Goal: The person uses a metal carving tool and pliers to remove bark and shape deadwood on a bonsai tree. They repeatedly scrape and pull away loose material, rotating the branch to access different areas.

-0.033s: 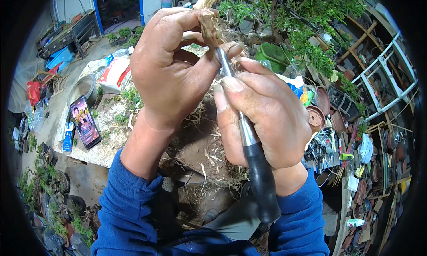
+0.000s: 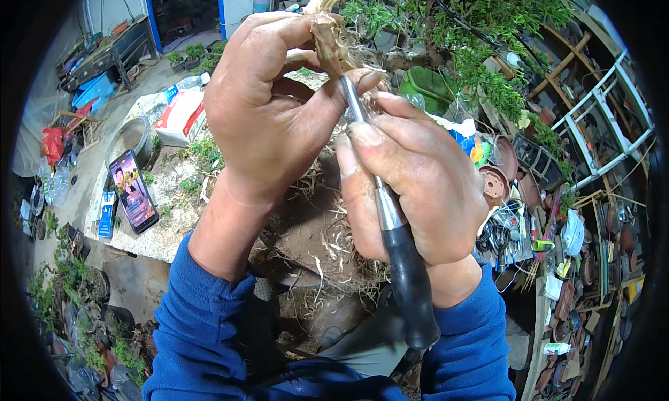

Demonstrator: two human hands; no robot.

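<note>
My left hand [image 2: 268, 115] is closed around a pale, dry stub of trunk [image 2: 326, 45] on a small tree, thumb pressed near its base. My right hand [image 2: 418, 185] grips a carving tool [image 2: 408, 275] with a thin metal shaft and a thick black handle. The shaft runs up between my fingers, and its tip meets the wood just beside my left thumb. Under both hands sits the tree's brown root ball [image 2: 313, 227], covered in loose fibres. Green foliage [image 2: 488, 24] spreads to the upper right.
On a stone slab at the left lie a phone with a lit screen [image 2: 132, 190], a metal bowl [image 2: 129, 137] and a white bag [image 2: 180, 116]. Clay pots [image 2: 496, 185], tools and a white frame [image 2: 606, 122] crowd the right. Small potted plants [image 2: 70, 303] stand lower left.
</note>
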